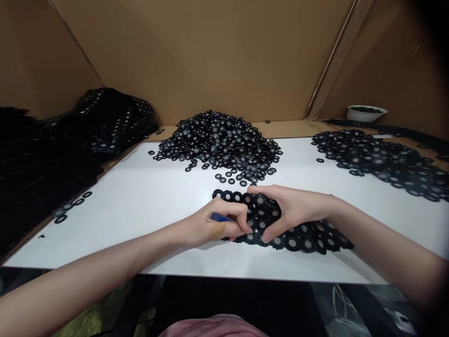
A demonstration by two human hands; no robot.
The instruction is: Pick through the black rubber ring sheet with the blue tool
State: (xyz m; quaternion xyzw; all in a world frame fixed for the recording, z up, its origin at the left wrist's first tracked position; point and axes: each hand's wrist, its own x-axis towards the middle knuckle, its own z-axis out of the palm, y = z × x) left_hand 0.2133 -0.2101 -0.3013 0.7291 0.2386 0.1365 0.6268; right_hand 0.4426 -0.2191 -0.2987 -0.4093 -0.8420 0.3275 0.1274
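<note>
Fingers (242,221) of the left hand (210,228) curled shut around a slim blue tool (219,217) and pinched the black sheet of grey-centred rubber rings (308,241), which the right hand (291,208) gripped on the white counter (147,206), seemingly to steady it

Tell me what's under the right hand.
A black sheet of rings lies under the right hand, flat on the white table. The part beneath the palm is covered.
</note>
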